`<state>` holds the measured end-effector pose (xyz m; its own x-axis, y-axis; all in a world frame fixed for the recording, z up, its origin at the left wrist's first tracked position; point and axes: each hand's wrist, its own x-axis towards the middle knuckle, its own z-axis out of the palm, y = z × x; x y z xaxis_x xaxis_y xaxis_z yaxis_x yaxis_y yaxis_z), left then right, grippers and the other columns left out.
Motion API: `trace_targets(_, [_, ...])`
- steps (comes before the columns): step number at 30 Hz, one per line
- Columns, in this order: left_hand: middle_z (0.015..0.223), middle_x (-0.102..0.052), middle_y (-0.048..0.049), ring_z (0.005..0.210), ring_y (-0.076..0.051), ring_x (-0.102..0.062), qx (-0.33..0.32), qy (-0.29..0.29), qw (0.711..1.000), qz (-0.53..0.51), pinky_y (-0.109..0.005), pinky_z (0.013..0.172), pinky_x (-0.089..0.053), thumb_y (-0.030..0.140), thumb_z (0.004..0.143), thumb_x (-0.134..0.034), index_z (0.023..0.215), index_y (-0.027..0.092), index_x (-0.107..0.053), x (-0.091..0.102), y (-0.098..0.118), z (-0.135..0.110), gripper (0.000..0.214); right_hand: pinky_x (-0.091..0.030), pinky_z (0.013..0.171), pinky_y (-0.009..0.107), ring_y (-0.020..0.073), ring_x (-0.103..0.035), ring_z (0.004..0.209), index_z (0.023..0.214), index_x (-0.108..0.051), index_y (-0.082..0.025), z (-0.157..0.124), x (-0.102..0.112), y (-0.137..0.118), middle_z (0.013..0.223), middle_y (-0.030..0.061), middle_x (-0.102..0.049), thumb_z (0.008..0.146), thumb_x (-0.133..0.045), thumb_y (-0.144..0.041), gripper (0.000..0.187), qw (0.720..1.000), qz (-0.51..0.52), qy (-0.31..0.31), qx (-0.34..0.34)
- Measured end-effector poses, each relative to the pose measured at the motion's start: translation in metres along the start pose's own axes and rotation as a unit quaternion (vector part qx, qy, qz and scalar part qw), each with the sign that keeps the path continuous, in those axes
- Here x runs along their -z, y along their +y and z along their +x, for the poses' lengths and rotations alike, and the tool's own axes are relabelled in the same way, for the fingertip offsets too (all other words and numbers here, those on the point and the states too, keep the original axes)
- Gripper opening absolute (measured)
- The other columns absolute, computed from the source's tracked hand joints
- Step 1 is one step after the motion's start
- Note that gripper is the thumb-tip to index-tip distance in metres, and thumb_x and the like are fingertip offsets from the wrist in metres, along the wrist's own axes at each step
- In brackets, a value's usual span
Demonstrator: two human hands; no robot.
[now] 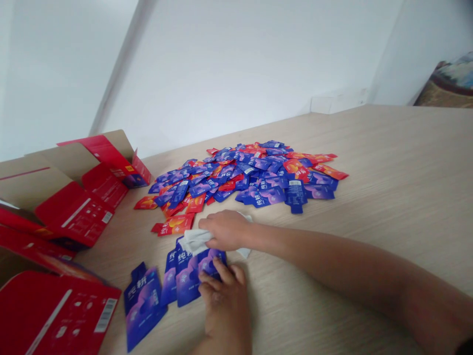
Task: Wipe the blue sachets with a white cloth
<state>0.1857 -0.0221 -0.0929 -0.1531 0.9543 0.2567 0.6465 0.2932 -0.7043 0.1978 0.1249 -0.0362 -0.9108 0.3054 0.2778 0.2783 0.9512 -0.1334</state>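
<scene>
1. the right hand [227, 230] comes in from the right edge and sits near the middle of the frame. its fingers are curled closed over a white cloth [195, 241], which bunches under the palm and pokes out on both sides.
2. the cloth presses on the top of a blue-purple sachet [211, 260], just below the right hand.
3. the left hand [225, 308] comes up from the bottom edge, fingers bent and partly closed. they grip the lower edge of that same sachet and steady it.
4. two more blue sachets [185, 278] lie overlapped just left of the hands, and a single one [143, 308] lies a little further left, near the bottom of the frame.
5. a large loose pile of blue and red sachets [240, 172] spreads across the bench [384, 162] above the hands, with a red sachet [173, 225] at its near edge.
6. opened red cardboard boxes [76, 212] lie at the left of the frame, touching the bench edge area and running down to the lower left corner.
7. patterned fabric [449, 84] shows at the upper right, beyond the bench.
</scene>
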Motion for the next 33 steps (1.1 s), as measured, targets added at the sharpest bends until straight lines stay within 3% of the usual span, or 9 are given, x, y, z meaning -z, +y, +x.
trace_targets(5, [0.108, -0.067, -0.0202, 0.090, -0.037, -0.065, 0.007, -0.002, 1.000, -0.001, -0.044, 0.071, -0.047, 0.006, 0.080, -0.044, 0.100, 0.019, -0.064, 0.005, -0.002, 0.000, 0.031, -0.046, 0.059, 0.031, 0.0241, -0.064, 0.079, 0.104, -0.056, -0.022, -0.002, -0.007, -0.012, 0.094, 0.0070, -0.067, 0.078, -0.052, -0.042, 0.034, 0.995, 0.011, -0.048, 0.083])
trace_targets(12, [0.119, -0.060, -0.0225, 0.094, -0.038, -0.064, -0.006, -0.028, 0.999, -0.027, -0.045, 0.069, -0.049, 0.003, 0.081, -0.041, 0.102, 0.018, -0.064, 0.004, -0.001, 0.000, 0.034, -0.048, 0.060, 0.032, 0.0264, -0.064, 0.083, 0.109, -0.056, -0.023, 0.000, -0.016, -0.001, 0.094, 0.0080, -0.067, 0.078, -0.053, -0.042, 0.037, 0.998, 0.007, -0.056, 0.015])
trace_targets(19, [0.121, -0.059, -0.0223, 0.094, -0.038, -0.063, -0.006, -0.040, 0.998, -0.036, -0.044, 0.069, -0.049, 0.003, 0.081, -0.039, 0.102, 0.018, -0.065, 0.001, 0.000, 0.001, 0.036, -0.047, 0.065, 0.033, 0.0259, -0.063, 0.087, 0.109, -0.056, -0.021, 0.000, 0.000, 0.010, 0.097, 0.0085, -0.066, 0.079, -0.053, -0.040, 0.036, 0.998, -0.013, -0.018, -0.062])
trace_targets(23, [0.120, -0.059, -0.0228, 0.093, -0.039, -0.064, -0.005, -0.021, 0.999, -0.032, -0.045, 0.068, -0.048, 0.003, 0.080, -0.041, 0.101, 0.018, -0.065, -0.001, 0.001, 0.000, 0.035, -0.046, 0.065, 0.031, 0.0242, -0.062, 0.088, 0.110, -0.055, -0.021, 0.001, 0.006, 0.000, 0.100, 0.0078, -0.066, 0.080, -0.052, -0.042, 0.037, 0.999, 0.010, -0.003, -0.039])
trace_targets(28, [0.114, -0.064, -0.0215, 0.090, -0.039, -0.065, 0.006, -0.002, 1.000, -0.021, -0.045, 0.069, -0.047, 0.004, 0.080, -0.044, 0.101, 0.020, -0.065, 0.000, 0.001, 0.000, 0.034, -0.046, 0.061, 0.031, 0.0252, -0.063, 0.085, 0.109, -0.055, -0.022, -0.001, -0.002, -0.011, 0.097, 0.0076, -0.067, 0.078, -0.054, -0.041, 0.036, 0.998, 0.021, -0.053, 0.040])
trace_targets(33, [0.116, -0.062, -0.0214, 0.091, -0.039, -0.064, 0.000, -0.003, 1.000, -0.023, -0.046, 0.069, -0.046, 0.005, 0.080, -0.044, 0.101, 0.020, -0.065, -0.001, 0.002, -0.001, 0.034, -0.047, 0.061, 0.033, 0.0263, -0.064, 0.085, 0.108, -0.057, -0.024, -0.002, -0.009, -0.004, 0.095, 0.0079, -0.067, 0.078, -0.053, -0.040, 0.035, 0.997, 0.013, -0.070, 0.017])
